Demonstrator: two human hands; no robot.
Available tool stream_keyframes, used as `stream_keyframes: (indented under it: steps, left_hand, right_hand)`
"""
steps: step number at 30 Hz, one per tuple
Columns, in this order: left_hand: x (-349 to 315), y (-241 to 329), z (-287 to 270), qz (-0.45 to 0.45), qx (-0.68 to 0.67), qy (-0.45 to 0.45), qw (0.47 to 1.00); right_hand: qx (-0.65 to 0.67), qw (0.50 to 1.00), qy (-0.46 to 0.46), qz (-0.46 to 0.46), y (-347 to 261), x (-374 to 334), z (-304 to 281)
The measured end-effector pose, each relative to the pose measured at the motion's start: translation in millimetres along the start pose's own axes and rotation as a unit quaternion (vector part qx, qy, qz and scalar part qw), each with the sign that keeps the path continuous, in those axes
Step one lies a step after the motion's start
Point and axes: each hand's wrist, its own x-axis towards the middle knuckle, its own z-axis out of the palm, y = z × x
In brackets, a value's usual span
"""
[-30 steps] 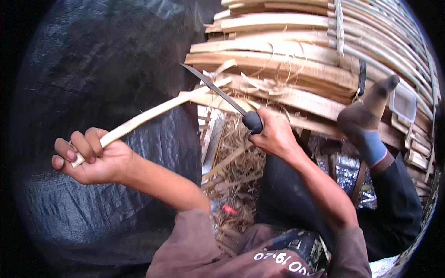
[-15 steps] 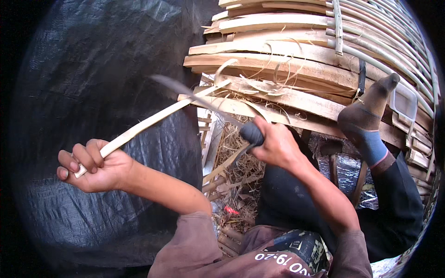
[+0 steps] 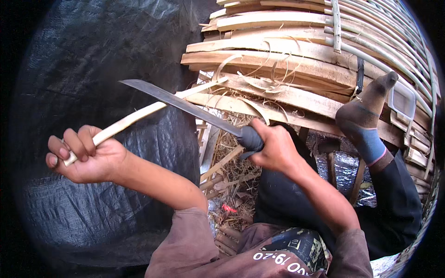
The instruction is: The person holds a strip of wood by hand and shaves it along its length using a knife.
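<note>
My left hand point(image 3: 88, 155) is closed around the lower end of a pale wooden strip point(image 3: 134, 119), which slants up to the right. The strip's far end lies by the edge of the stacked boards. My right hand point(image 3: 278, 146) grips the dark wrapped handle of a machete point(image 3: 199, 112). Its long blade points up and left, crossing over the strip near its middle; I cannot tell whether the edge touches the wood. Thin curled shavings point(image 3: 264, 85) lie on the boards beyond the blade.
A stack of long wooden boards point(image 3: 273, 61) fills the upper right, with my socked foot point(image 3: 368, 104) resting on it. Beside the foot is a clear plastic container point(image 3: 402, 104). Black sheeting point(image 3: 92, 208) covers the left side. Shavings and a red scrap point(image 3: 229, 208) litter the ground below.
The machete blade has swung farther left along the strip and is now sharp instead of blurred. My left hand has risen slightly up and left with the strip.
</note>
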Motion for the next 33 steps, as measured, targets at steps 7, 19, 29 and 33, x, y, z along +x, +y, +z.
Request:
stream_keyframes:
  steps: [7, 19, 29, 33]
  left_hand:
    - [5, -10, 20, 0.005, -0.012, 0.033, 0.999]
    - [12, -10, 15, -0.012, -0.020, 0.014, 1.000]
    - [11, -9, 20, -0.011, -0.020, 0.046, 0.999]
    - [13, -9, 20, 0.061, 0.122, 0.162, 0.977]
  right_hand:
    - [-0.031, 0.993, 0.035, 0.112, 48, 15, 8]
    - [-0.057, 0.987, 0.008, 0.151, 56, 12, 9]
    - [0.074, 0.983, 0.013, 0.168, 58, -16, 12]
    - [0.087, 0.974, 0.008, 0.207, 48, -61, 4]
